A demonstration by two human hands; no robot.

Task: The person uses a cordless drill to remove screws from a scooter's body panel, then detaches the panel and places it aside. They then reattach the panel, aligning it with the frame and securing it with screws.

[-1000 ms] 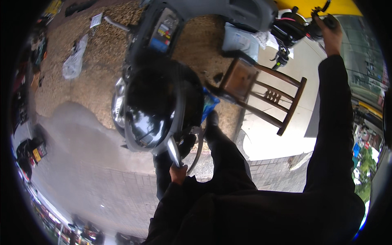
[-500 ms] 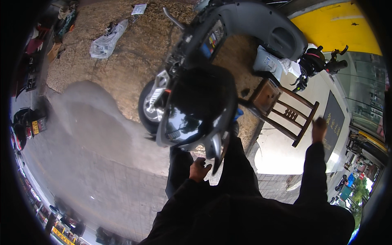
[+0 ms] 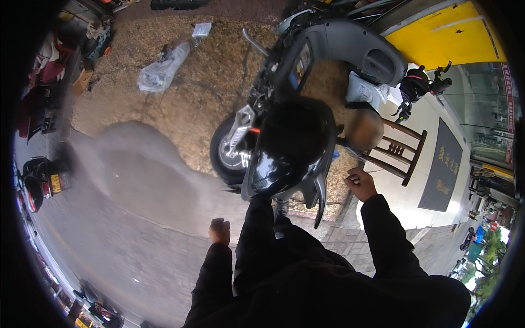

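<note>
A scooter with a glossy black top stands just in front of my legs. Its spoked wheel shows on the left, and a curved dark handle sticks out at its near end. My left hand hangs beside my left leg over the paving, fingers curled, touching nothing. My right hand is held out to the right of the scooter, its fingers folded in and no object visible in them. Beyond that hand is a wooden chair with a slatted back; a blurred round patch covers its seat.
A clear plastic bag and a small pale packet lie on the rough brown ground. Behind the chair are a loose handlebar assembly and a blue-white bag. A dark mat lies on pale tiles at the right.
My left hand has swung leftward, away from the scooter's near end. My right hand has come inward from beyond the chair. The view has shifted, and one leg has stepped forward.
</note>
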